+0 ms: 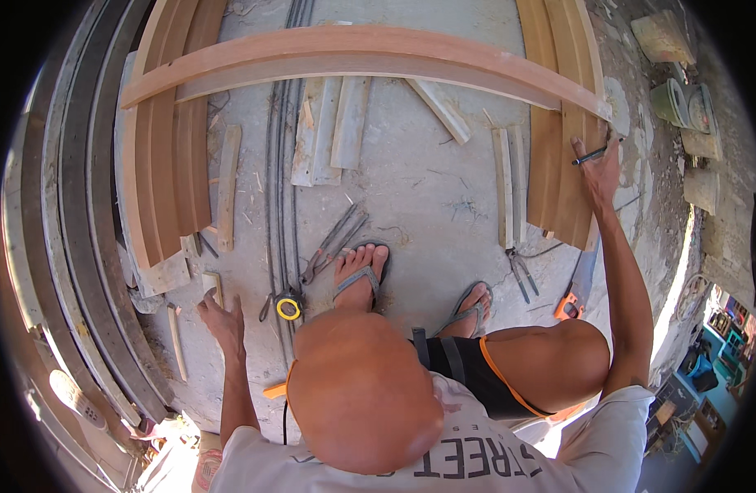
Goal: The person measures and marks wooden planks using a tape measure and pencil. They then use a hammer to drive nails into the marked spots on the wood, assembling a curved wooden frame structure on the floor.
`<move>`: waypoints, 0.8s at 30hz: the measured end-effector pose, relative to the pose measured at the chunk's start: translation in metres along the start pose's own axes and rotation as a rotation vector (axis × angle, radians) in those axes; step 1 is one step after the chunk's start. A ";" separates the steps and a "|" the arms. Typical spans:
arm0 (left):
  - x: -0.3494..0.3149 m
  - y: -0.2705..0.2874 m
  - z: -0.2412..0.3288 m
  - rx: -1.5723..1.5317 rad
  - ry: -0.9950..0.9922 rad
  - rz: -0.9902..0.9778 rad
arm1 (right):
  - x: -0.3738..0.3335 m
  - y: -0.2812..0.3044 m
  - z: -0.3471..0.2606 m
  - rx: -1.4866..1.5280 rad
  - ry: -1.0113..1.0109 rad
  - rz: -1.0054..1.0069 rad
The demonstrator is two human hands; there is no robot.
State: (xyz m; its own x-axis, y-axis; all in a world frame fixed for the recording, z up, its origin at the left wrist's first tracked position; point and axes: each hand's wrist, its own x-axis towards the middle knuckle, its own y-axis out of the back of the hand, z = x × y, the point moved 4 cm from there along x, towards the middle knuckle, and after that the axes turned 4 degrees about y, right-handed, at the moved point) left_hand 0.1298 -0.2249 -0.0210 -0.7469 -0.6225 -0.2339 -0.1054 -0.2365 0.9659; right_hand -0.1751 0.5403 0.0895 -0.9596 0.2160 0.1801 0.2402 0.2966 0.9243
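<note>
My right hand [603,174] grips a dark pen or pencil [589,156], its fingers up at the right end of a wooden crosspiece [353,43]. The crosspiece lies across the left wooden boards [164,181] and the right wooden boards [568,185]. Over on the left, my left hand [222,324] holds nothing, fingers apart. Its fingertips are close to a small wood offcut [212,284]; I cannot tell whether they touch. A yellow and black tape measure [288,306] sits on the floor to the right of that hand.
Long-handled pincers [333,242] lie by my left foot. Another plier-like tool [521,275] and an orange-handled handsaw [570,304] are on the right. Dark rods [283,189] run along the concrete floor. Wood strips [351,123] are scattered beyond; long beams [74,205] line the left.
</note>
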 end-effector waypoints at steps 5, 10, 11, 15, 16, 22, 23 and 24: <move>0.012 -0.010 0.225 -0.683 -0.160 -0.591 | 0.004 0.000 0.005 0.032 0.060 0.116; 0.014 -0.072 0.389 -0.738 -0.309 -1.003 | 0.006 -0.004 0.020 0.000 -0.085 0.063; 0.009 -0.080 0.413 -0.747 -0.272 -1.073 | 0.007 -0.003 0.019 0.028 -0.135 0.030; -0.029 -0.057 0.508 -0.658 -0.506 -1.176 | -0.002 0.006 0.023 0.124 -0.084 0.163; -0.039 -0.049 0.520 -0.626 -0.524 -1.175 | -0.004 0.009 0.021 0.161 -0.129 0.114; -0.068 -0.006 0.540 -0.369 -0.672 -1.098 | -0.012 0.003 0.020 0.195 -0.145 0.159; -0.070 0.010 0.544 -0.310 -0.712 -1.061 | -0.015 0.001 0.019 0.202 -0.143 0.180; -0.073 0.025 0.553 -0.253 -0.746 -1.012 | -0.016 0.000 0.022 0.200 -0.168 0.196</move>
State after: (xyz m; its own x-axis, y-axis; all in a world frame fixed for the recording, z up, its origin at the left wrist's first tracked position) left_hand -0.1811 0.2273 0.0820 -0.6012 0.4644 -0.6503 -0.7734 -0.5427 0.3274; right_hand -0.1564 0.5569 0.0790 -0.8587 0.4329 0.2742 0.4578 0.4076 0.7902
